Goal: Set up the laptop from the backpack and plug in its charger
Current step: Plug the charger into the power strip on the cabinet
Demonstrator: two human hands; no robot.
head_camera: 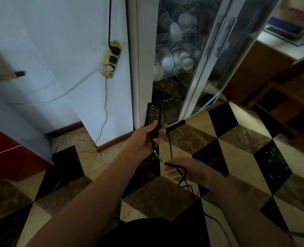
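Note:
My left hand (145, 139) grips the lower end of the black charger brick (152, 115), which points up toward the cabinet. The charger's black cable (182, 172) loops down from the brick and runs across my right hand (188, 171), whose fingers curl loosely around it. A yellow power strip (111, 59) hangs on the white wall above and left of the brick, with one black plug in its top socket and a red light lit. The laptop and backpack are out of view.
A glass-door cabinet (183, 56) full of white bowls stands right of the wall. A red cabinet (8, 155) is at the left, wooden furniture (281, 107) at the right. The floor has a black, beige and brown tile pattern.

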